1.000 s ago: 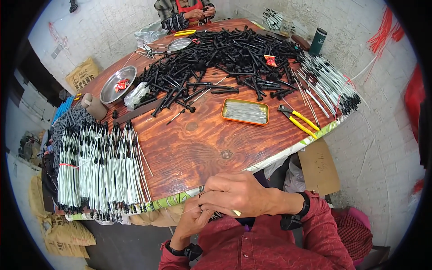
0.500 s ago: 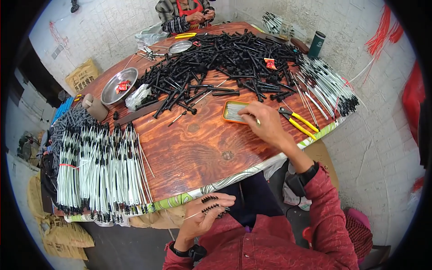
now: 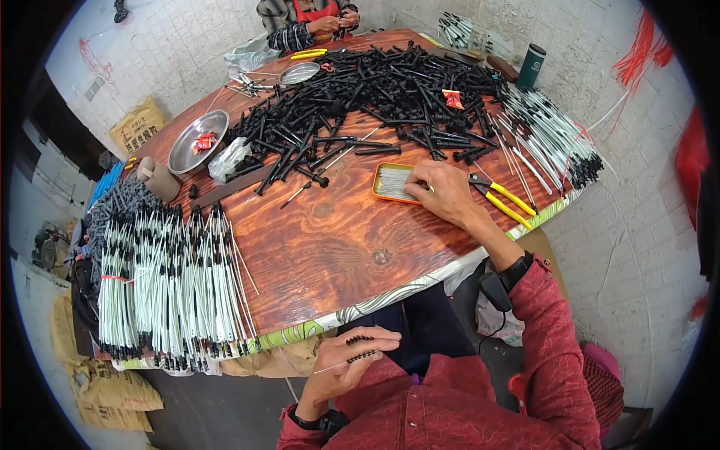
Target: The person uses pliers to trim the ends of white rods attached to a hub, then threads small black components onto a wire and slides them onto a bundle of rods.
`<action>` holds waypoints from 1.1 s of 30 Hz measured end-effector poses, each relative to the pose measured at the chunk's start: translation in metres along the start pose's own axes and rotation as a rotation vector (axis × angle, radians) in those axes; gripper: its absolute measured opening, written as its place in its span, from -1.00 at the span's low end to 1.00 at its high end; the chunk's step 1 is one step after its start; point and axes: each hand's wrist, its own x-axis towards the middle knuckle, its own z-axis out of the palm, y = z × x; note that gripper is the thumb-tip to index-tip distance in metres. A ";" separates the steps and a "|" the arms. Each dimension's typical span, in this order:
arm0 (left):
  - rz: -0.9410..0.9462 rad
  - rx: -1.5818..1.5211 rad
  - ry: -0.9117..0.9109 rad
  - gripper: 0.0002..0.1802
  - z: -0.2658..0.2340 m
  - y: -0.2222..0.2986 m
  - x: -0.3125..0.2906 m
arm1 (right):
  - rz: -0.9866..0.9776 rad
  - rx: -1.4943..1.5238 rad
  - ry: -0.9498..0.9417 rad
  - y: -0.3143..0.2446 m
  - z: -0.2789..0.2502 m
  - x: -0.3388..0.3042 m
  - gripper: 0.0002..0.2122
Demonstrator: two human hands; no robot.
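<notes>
In front of my body, low in the view, my left hand (image 3: 346,366) is closed round small black ribbed pieces (image 3: 361,355). A thin pale needle-like rod (image 3: 330,368) sticks out from it toward the left. On the table, my right hand (image 3: 444,193) reaches to a small orange-rimmed tin (image 3: 377,193), which holds many thin silvery pins (image 3: 391,182). Its thumb and forefinger are pinched at the tin's right end; whatever is between them is too small to make out. Yellow-handled pliers (image 3: 504,201) lie just right of this hand.
A big heap of black plastic stems (image 3: 390,90) covers the far table. Bundled white rods stand at the left (image 3: 169,285) and right (image 3: 551,139). A metal bowl (image 3: 180,154), a beige bottle (image 3: 157,180) and a green flask (image 3: 529,69) stand around. Another person's hands (image 3: 337,21) work at the far edge.
My right hand's fingers have curled in more at the tin's right end. My left hand keeps its grip on the black pieces. The whole view has shifted slightly.
</notes>
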 end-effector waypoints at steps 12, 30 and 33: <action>0.022 -0.047 -0.007 -0.76 -0.001 -0.005 -0.002 | 0.009 0.079 0.065 0.005 -0.001 -0.005 -0.84; 0.038 -0.011 0.007 -0.75 0.000 -0.004 0.002 | 0.152 0.452 0.244 -0.006 -0.028 0.010 -0.86; 0.023 -0.011 0.011 -0.75 0.000 -0.007 0.001 | 0.196 0.614 0.228 -0.006 -0.033 0.015 -0.85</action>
